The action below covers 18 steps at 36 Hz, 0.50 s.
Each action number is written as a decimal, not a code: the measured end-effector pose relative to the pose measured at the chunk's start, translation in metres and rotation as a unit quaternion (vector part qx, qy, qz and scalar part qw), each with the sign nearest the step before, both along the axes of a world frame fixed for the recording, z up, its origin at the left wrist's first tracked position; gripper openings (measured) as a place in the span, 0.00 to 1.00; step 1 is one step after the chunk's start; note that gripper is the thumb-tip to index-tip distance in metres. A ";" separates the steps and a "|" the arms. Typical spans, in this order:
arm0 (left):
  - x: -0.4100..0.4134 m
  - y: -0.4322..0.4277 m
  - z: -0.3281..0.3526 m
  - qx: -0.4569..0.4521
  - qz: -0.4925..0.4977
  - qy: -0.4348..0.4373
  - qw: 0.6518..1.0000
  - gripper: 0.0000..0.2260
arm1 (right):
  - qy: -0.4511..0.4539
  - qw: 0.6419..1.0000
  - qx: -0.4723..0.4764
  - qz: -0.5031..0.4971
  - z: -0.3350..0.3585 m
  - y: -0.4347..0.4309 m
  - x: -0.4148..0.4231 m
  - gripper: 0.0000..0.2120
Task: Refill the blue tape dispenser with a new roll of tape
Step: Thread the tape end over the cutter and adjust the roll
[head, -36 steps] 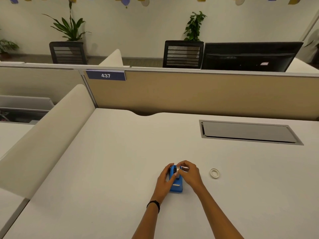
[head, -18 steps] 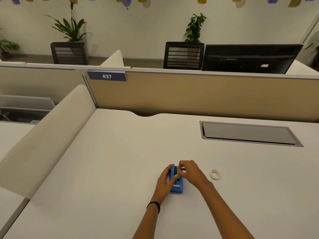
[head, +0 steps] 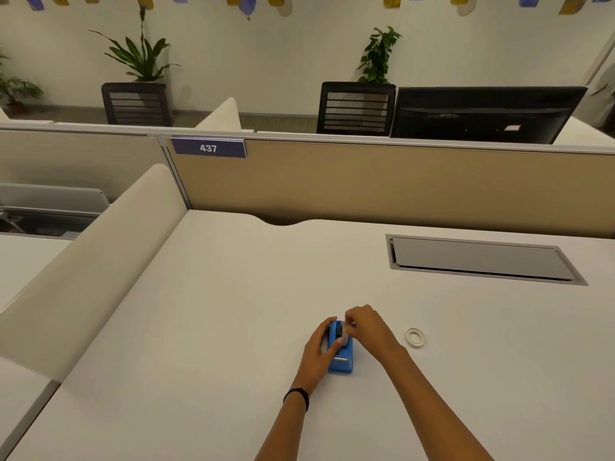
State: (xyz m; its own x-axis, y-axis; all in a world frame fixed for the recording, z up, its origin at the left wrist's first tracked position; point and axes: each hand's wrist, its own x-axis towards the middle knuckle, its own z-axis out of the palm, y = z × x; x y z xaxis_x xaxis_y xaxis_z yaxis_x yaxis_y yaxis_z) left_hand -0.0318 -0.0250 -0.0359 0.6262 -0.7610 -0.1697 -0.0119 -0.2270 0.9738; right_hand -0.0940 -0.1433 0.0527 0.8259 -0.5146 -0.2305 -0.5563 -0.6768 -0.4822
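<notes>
My left hand (head: 316,354) is wrapped round the blue tape dispenser (head: 341,361). The fingers (head: 327,324) curl along its left side and the thumb lies across the top, holding it down on the pale surface (head: 199,327). The dispenser stands close in front of me, about the middle of the surface, narrow end pointing back toward me. My right hand (head: 369,329) is right over its far end, fingers bunched and pinching a small pale bit of tape (head: 345,336) just above the dispenser's dark slot. How much tape sits inside I cannot tell, since my hands cover it. Off to the right, apart from my right wrist, a white ring (head: 415,337) lies flat on the surface. A black band (head: 297,396) circles my left wrist. Farther back on the right, a grey hatch (head: 479,259) is set into the surface.
</notes>
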 end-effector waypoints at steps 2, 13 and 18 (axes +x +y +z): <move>0.000 0.000 0.001 0.002 -0.002 -0.001 1.000 0.18 | -0.006 1.000 0.002 -0.003 -0.001 -0.001 -0.002 0.08; 0.002 0.000 0.006 0.025 -0.020 -0.027 0.999 0.21 | -0.006 1.000 0.012 -0.008 -0.004 0.006 -0.010 0.09; 0.005 -0.001 0.011 0.031 -0.028 -0.047 0.998 0.19 | 0.020 1.000 0.006 -0.008 -0.004 0.008 -0.004 0.10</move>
State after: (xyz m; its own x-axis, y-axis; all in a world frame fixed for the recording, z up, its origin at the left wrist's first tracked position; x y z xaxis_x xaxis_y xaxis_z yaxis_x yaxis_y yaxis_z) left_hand -0.0265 -0.0263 -0.0249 0.5986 -0.7849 -0.1600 -0.1169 -0.2832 0.9519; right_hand -0.0977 -0.1349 0.0487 0.8080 -0.5246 -0.2683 -0.5853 -0.6626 -0.4673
